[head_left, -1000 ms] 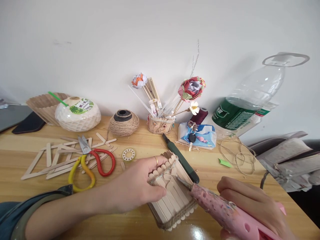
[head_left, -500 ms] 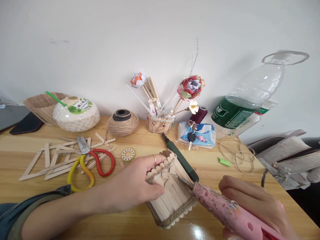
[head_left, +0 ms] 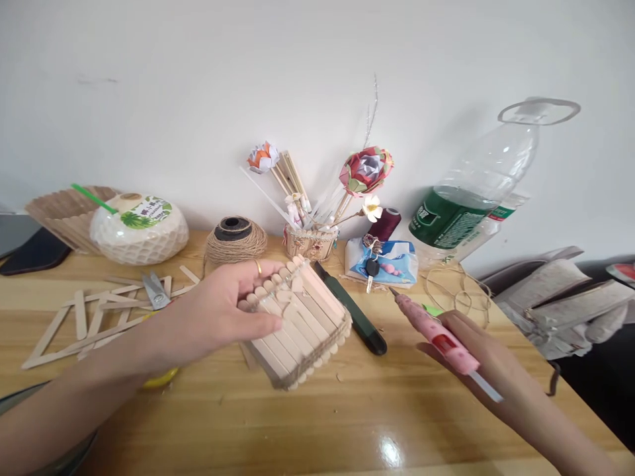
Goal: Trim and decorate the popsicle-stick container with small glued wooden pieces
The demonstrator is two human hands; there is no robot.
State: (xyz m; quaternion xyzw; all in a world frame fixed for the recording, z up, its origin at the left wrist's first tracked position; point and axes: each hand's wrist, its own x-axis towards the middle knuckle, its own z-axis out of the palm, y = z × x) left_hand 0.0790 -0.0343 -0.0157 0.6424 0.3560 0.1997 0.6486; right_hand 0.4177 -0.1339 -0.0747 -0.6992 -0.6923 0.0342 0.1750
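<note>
My left hand [head_left: 243,297] grips a small box made of popsicle sticks [head_left: 302,317] by its scalloped edge, thumb on the near face and fingers behind. Twine runs along the box's lower edge, and small wooden pieces sit near its top rim. The box is tilted above the table. In my right hand [head_left: 461,337] is a pink hot glue gun [head_left: 431,330], with a glue stick poking from its rear. Its nozzle points up and left, well apart from the box. Behind the box lies a dark green utility knife [head_left: 352,311].
Loose popsicle sticks [head_left: 94,317] and scissors [head_left: 156,291] lie to the left. Along the wall stand a white coconut [head_left: 139,238], a twine spool [head_left: 235,241], a pot of paper flowers [head_left: 310,243], a tissue pack with keys [head_left: 397,261] and a large bottle [head_left: 456,211].
The glue gun has come away from the box, moving right and up, and its body has turned. My left hand has lifted the box up and to the left. The view has shifted slightly.
</note>
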